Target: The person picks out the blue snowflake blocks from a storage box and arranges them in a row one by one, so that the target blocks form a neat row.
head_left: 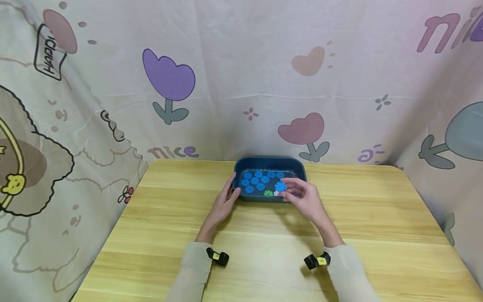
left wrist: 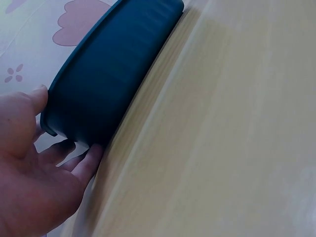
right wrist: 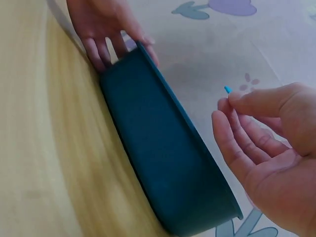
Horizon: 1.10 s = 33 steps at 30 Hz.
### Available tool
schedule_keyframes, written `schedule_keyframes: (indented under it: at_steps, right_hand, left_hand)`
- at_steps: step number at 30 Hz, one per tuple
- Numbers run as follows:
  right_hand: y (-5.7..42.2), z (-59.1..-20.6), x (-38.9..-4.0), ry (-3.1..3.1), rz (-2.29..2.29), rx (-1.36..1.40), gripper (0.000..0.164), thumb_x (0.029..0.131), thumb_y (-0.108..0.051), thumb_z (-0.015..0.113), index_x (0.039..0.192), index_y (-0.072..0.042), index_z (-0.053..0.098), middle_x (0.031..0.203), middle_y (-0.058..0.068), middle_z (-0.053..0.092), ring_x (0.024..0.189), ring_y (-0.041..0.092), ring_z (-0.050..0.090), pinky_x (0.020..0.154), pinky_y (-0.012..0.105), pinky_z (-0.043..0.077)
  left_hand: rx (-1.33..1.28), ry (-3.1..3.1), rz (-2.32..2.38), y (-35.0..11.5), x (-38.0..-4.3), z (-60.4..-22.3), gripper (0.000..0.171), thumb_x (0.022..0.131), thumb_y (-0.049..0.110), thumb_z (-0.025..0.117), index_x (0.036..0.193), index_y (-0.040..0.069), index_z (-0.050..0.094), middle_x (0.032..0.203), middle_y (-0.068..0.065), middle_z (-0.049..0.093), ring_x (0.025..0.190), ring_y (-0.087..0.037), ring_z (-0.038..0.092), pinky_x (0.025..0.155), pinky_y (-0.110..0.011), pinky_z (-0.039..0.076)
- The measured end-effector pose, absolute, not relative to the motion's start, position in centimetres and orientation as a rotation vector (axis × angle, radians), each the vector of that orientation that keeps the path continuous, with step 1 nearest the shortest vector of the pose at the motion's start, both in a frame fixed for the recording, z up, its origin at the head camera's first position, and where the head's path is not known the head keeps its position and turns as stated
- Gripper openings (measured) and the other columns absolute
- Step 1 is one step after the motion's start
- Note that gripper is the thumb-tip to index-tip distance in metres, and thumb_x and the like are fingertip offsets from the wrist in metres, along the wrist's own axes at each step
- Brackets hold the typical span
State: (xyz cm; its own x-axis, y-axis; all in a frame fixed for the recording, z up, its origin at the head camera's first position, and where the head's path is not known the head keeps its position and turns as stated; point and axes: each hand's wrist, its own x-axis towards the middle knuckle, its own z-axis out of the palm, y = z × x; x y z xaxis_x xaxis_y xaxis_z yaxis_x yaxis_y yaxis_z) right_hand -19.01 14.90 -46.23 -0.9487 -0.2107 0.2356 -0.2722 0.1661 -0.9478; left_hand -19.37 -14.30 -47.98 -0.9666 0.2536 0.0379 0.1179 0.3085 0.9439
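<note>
From above, the head view looks forward and down across the bench (head_left: 264, 243); the wrist views, tilted and much nearer, face the rectangular tray (right wrist: 158, 143), sharing its near side and the left hand (head_left: 222, 204).

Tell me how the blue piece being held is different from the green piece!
Color: the held piece is bright blue; the green piece is green.
Place: the right hand pinches the held piece, while the green piece lies in the dark tray.
Both have notched edges.
</note>
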Motion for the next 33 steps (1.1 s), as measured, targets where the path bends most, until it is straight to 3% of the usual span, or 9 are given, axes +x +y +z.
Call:
schedule_keyframes:
  at_steps: [6,23,33]
  right_hand:
    - [13.8,-46.8,-18.1,-2.359,1.871,0.523,0.035,0.089,-0.004,0.079,0.123,-0.004,0.071,0.104,0.021,0.074,0.09,0.007,0.07,0.082,0.016,0.06]
    - [9.0,-50.0,-16.3,-2.503,1.895,0.624,0.03,0.089,-0.007,0.08,0.118,-0.007,0.073,0.098,0.013,0.078,0.084,0.007,0.069,0.076,0.021,0.061]
    - [7.2,-51.6,-15.5,-2.649,1.753,0.646,0.026,0.087,-0.001,0.08,0.112,-0.005,0.074,0.089,0.005,0.075,0.074,0.004,0.061,0.064,0.017,0.055]
  left_hand:
    - [0.345,2.451,1.749,-14.3,-19.4,-47.9,0.062,0.112,0.025,0.043,0.167,0.012,0.017,0.175,-0.012,0.013,0.161,-0.034,0.017,0.13,-0.049,0.022]
    - [0.362,2.46,1.741,-14.5,-19.3,-48.0,0.061,0.112,0.024,0.043,0.166,0.01,0.017,0.174,-0.013,0.015,0.161,-0.034,0.017,0.13,-0.049,0.023]
    - [0.351,2.462,1.726,-14.4,-19.4,-47.9,0.061,0.112,0.025,0.043,0.166,0.011,0.017,0.174,-0.012,0.015,0.161,-0.035,0.018,0.13,-0.05,0.023]
